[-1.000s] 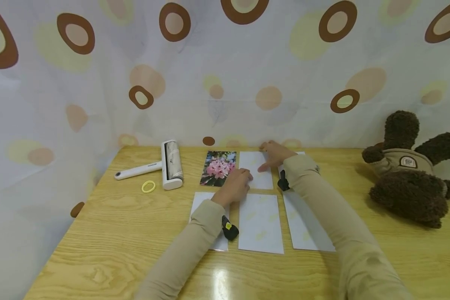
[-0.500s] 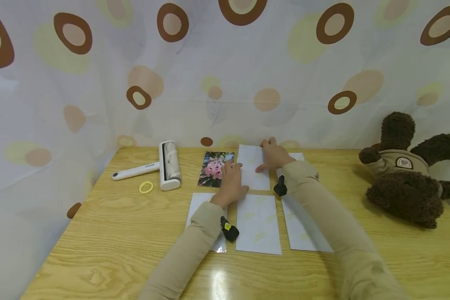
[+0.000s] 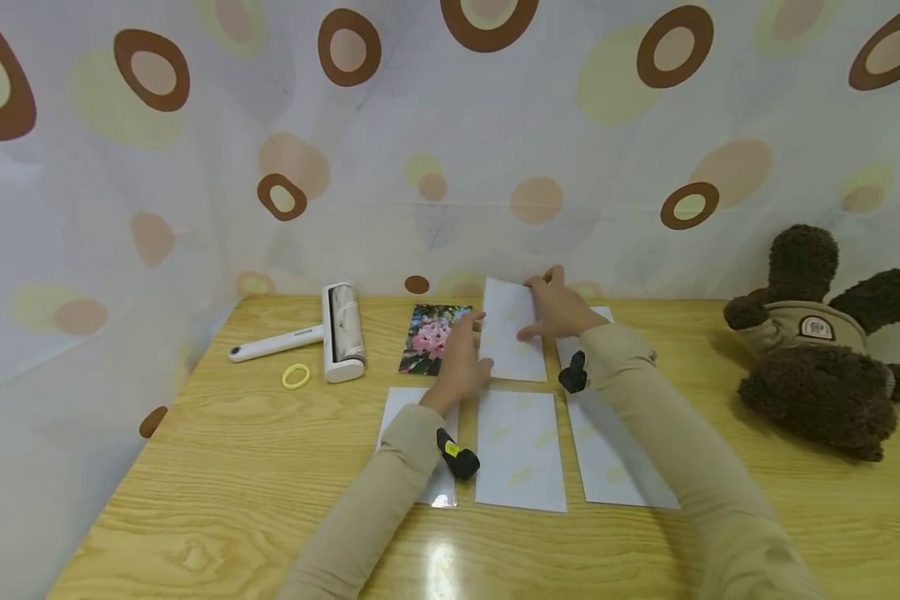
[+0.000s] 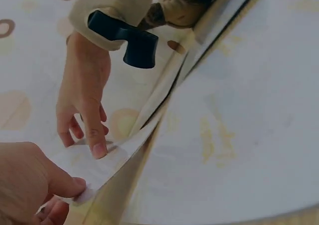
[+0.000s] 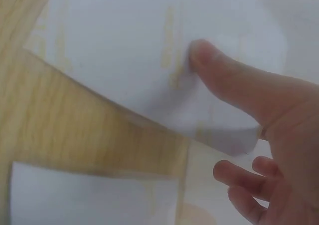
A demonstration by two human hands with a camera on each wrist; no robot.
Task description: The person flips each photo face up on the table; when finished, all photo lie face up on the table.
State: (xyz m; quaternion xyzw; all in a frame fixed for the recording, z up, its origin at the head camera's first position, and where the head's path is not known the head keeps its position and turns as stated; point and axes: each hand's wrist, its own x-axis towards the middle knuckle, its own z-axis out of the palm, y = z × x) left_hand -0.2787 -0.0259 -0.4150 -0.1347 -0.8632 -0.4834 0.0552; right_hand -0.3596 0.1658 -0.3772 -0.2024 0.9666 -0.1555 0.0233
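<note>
Your left hand (image 3: pixel 457 367) and right hand (image 3: pixel 562 310) are pinching the white card (image 3: pixel 508 333) by 2 sides. It is tilting at the far middle of the surface (image 3: pixel 255 467). It is probably feeling light and bendy, so its edges are suiting gentle fingers.

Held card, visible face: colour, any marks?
The card is white with pale yellow marks; best seen in the right wrist view.

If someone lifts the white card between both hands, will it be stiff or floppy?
The white card is probably light, as its edge looks thin. It seems fairly stiff, hardly sagging where tilted up, yet may flex: its edge curves slightly in the left wrist view.
</note>
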